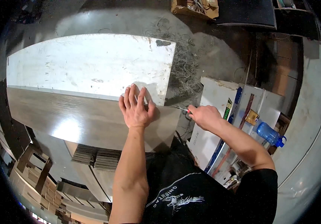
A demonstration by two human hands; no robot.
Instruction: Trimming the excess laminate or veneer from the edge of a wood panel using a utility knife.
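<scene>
Wood-grain panel (93, 119), head view: the grey-brown board lies flat at nine o'clock from the picture's centre, its long far edge running along the bare part of a scuffed white worktop (85, 63) that spreads toward ten o'clock. The left hand (136, 111), just inside nine o'clock, rests palm down on the panel; its fingers are spread wide, point toward twelve o'clock and reach over the far edge onto the white surface. The right hand (206, 117), at three o'clock, has its fingers curled narrowly around a small tool (188, 111) with a red part and a thin shaft. The shaft points toward nine o'clock and ends at the panel's far right corner; whether its tip touches the panel cannot be told. A tangle of thin grey strands (184, 63) lies on the floor (220, 56) at one o'clock, with an open cardboard box (194, 14) beyond it, between twelve and one. Toward three o'clock, past the right forearm, lie a dark red strip (247, 106), an amber container (252, 117) and, just beside the latter, a translucent blue bottle (267, 132). Stacked boards (89, 168) occupy eight o'clock. A black short-sleeved shirt (213, 186) fills five o'clock.
</scene>
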